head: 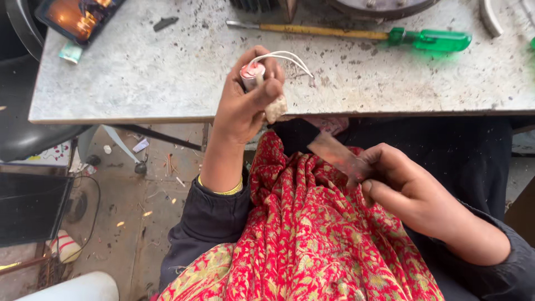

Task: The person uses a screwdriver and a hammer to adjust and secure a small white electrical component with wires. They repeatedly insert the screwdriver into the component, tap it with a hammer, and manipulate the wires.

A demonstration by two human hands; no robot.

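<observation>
My left hand (pixel 245 100) is raised over the edge of the grey metal table (pixel 167 78) and grips a small cylindrical part (pixel 252 73) with a red-and-white end. Two thin white wires (pixel 287 57) loop out of that end. A pale lump (pixel 276 108) hangs below my fingers. My right hand (pixel 407 187) rests lower, over my lap, holding a flat, rusty metal blade (pixel 337 153) that points up and left toward the part. A red patterned shawl (pixel 312 234) covers my lap between both arms.
A green-handled screwdriver (pixel 390 37) with a yellow shaft lies across the far side of the table. A phone with a lit screen (pixel 78 17) lies at the table's left corner. A dark chair (pixel 22 128) and floor clutter (pixel 139 156) are to the left.
</observation>
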